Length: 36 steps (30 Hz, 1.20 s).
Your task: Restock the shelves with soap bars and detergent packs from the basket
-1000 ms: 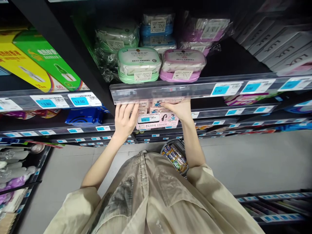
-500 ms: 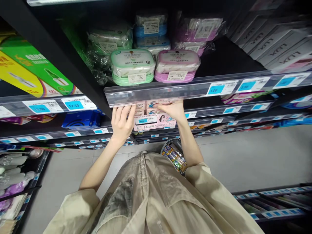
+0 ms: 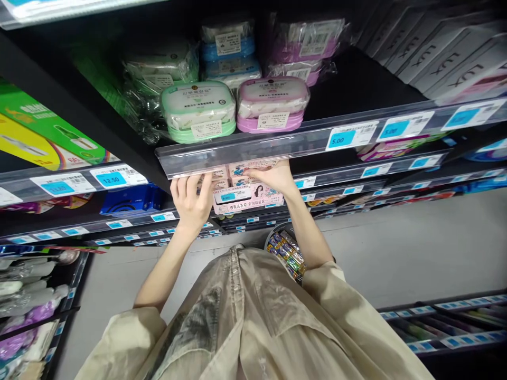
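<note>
The clear shelf strip (image 3: 277, 145) hides the tops of the pink soap packs (image 3: 241, 182), and it hides the fingertips of both hands too. The small writing on the packs is too blurry to read. The packs sit on the shelf just under the strip, below the green box (image 3: 198, 111) and the pink box (image 3: 272, 104).

Both arms reach up from a tan shirt (image 3: 245, 322). The left hand (image 3: 191, 199) is flat, fingers together and pointing up, touching the left side of the packs. I cannot tell if it grips anything. The right hand (image 3: 274, 177) rests on top of the packs, bent at the wrist, fingers curled over them. A basket (image 3: 285, 251) of small packets shows between the arms.
</note>
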Tool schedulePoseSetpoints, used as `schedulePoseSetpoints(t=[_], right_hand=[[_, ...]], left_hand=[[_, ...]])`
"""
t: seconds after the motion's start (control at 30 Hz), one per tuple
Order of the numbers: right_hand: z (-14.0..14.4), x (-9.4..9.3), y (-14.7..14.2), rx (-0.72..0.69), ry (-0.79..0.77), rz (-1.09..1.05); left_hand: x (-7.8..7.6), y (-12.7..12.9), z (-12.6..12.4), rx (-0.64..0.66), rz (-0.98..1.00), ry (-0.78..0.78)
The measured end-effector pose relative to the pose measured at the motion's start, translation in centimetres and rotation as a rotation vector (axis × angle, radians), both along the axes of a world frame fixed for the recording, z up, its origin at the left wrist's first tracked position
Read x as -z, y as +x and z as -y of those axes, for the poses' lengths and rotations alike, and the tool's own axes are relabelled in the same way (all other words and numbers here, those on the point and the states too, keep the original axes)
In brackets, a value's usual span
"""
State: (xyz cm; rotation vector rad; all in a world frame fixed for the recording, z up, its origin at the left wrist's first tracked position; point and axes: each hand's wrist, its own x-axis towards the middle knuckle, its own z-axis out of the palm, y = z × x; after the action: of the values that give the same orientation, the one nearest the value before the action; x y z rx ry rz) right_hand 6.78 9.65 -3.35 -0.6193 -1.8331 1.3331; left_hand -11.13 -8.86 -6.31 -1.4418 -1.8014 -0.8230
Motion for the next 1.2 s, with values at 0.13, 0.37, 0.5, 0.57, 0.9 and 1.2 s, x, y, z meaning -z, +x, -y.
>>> schedulePoseSetpoints(t=[0.13,0.37,0.5,0.57,0.9,1.2], right_hand=[[-0.1,0.4,-0.2,0.019,-0.023,-0.08],[-0.2,0.8,-0.6,-0.014,-0.028,-0.135],[-0.4,1.2,-0.7,0.001,-0.102,-0.124],[-0.6,1.4,-0.9,0.026,-0.13,-0.124],[-1.0,1.0,-0.1,-0.069,-0.127,-0.13],[-0.1,1.3,0.9,0.017,-0.066,-0.097]], left_hand=[[-0.4,-0.2,0.5,0.011,-0.032,-0.06],[-0.6,0.2,0.6,-0.034,-0.054,-0.078],[-0.3,0.0,0.5,-0.022,0.004,-0.064],[-0.2,-0.1,0.4,-0.022,0.024,-0.053],[-1.0,0.4,0.5,-0.06,-0.185,0.013],[-1.5,0.8,0.5,-0.062,-0.179,-0.083]])
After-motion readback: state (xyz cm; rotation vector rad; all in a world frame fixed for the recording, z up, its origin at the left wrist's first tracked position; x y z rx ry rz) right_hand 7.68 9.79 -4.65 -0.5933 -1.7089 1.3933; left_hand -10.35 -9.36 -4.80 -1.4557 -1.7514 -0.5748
